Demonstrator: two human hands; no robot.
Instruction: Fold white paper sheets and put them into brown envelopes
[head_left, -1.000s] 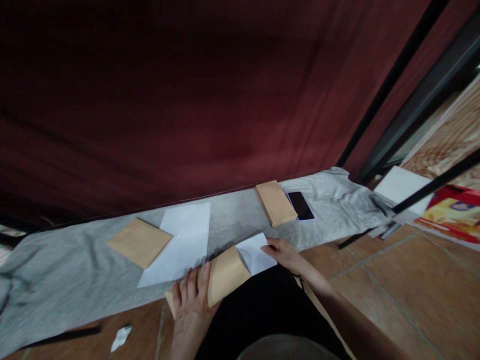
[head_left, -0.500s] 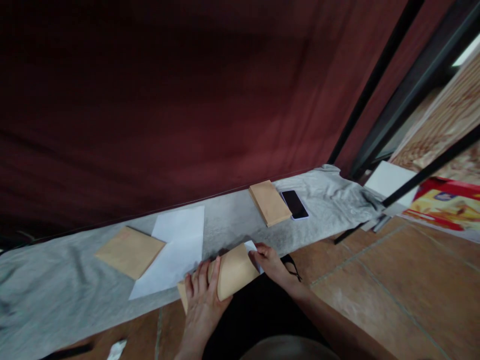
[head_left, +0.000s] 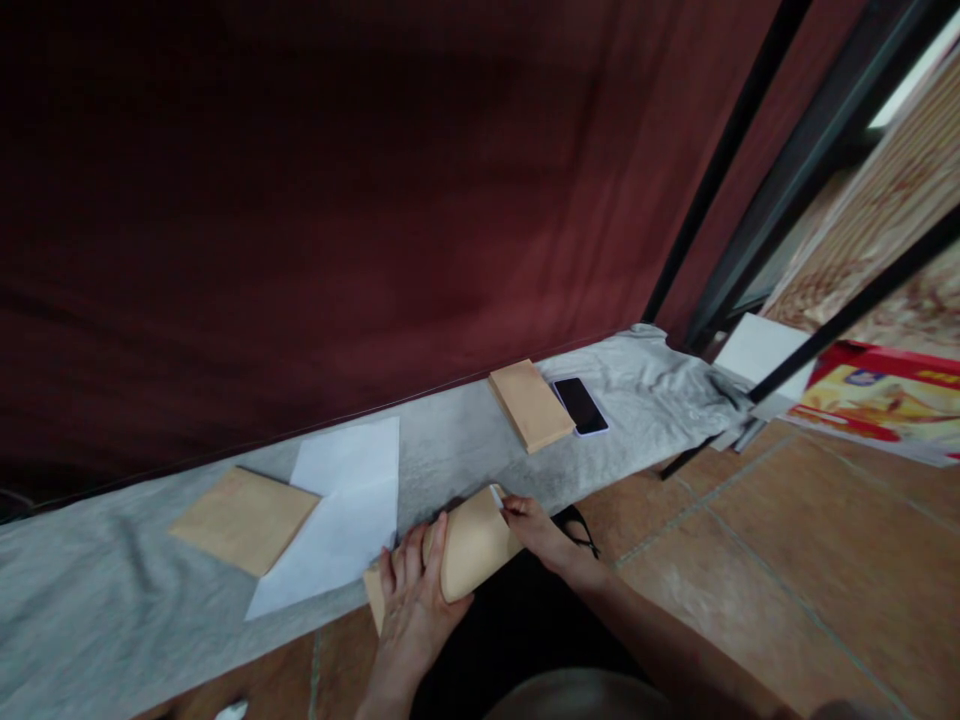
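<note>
A brown paper envelope lies tilted at the front edge of the cloth-covered surface, above my lap. My left hand grips its left part, fingers over the top and thumb along the near edge. At the envelope's right end, my right hand is closed in a pinch on a white paper. Only a small strip of that paper shows at the envelope's mouth; the rest is hidden. White sheets lie flat to the left of my hands, with another brown envelope overlapping their left side.
A stack of brown envelopes sits farther back, beside a dark-screened phone. Grey cloth covers the narrow surface against a dark red curtain. Black poles and a red-and-yellow box are at right.
The white paper has gone farther into the envelope, so less of it shows. My right hand has moved in towards the envelope's mouth, while my left hand keeps its grip.
</note>
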